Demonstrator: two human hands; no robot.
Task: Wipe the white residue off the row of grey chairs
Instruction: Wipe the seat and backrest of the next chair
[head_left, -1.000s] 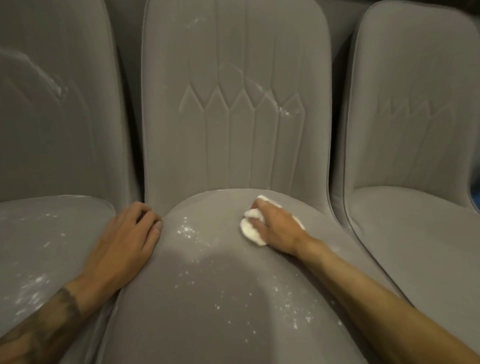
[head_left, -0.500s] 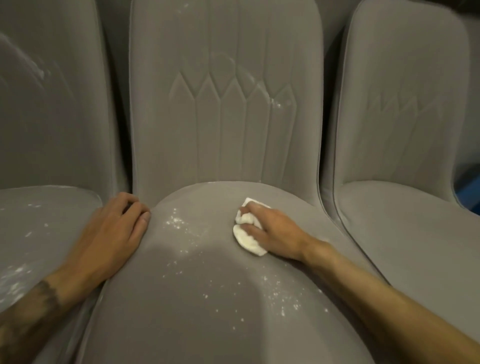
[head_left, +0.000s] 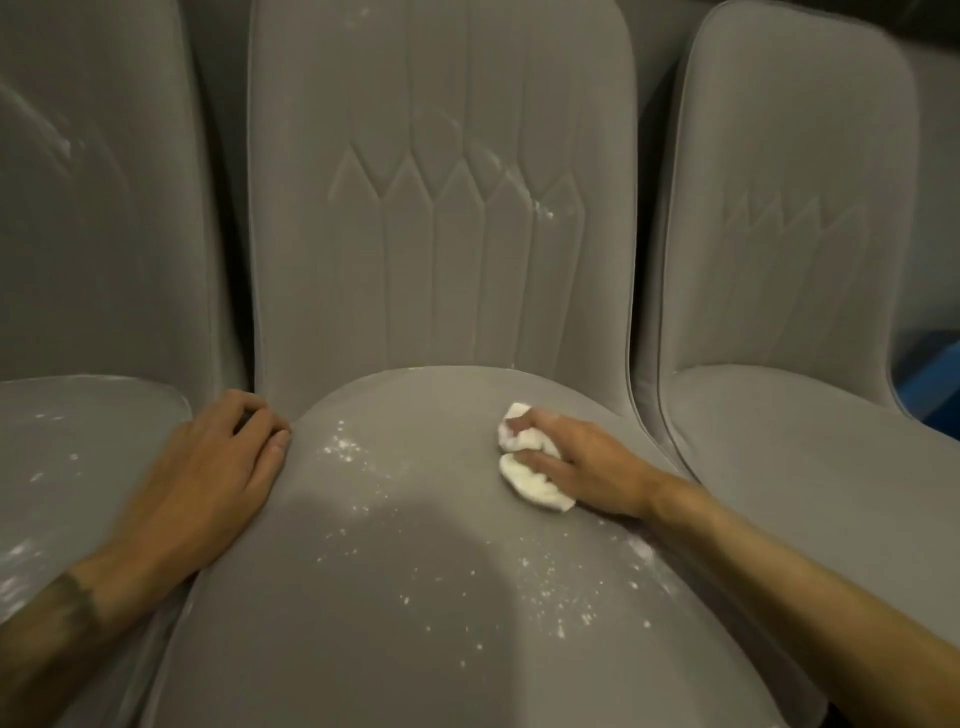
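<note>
The right grip (head_left: 576, 467) pinches a white cloth (head_left: 535, 486), bunched between curled fingers, against the middle chair's seat (head_left: 415, 623). It has scarcely travelled this past second (camera drift may mislead), so white residue (head_left: 345, 449) left of and nearer than that grip remains unwiped. Farther left, the left grip (head_left: 218, 467) rests loosely spread on the seat's edge.

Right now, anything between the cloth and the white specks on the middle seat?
Nothing visible. The right hand holds the cloth on the middle seat; only bare fabric lies between it and the specks. The left hand rests beyond them.
</note>
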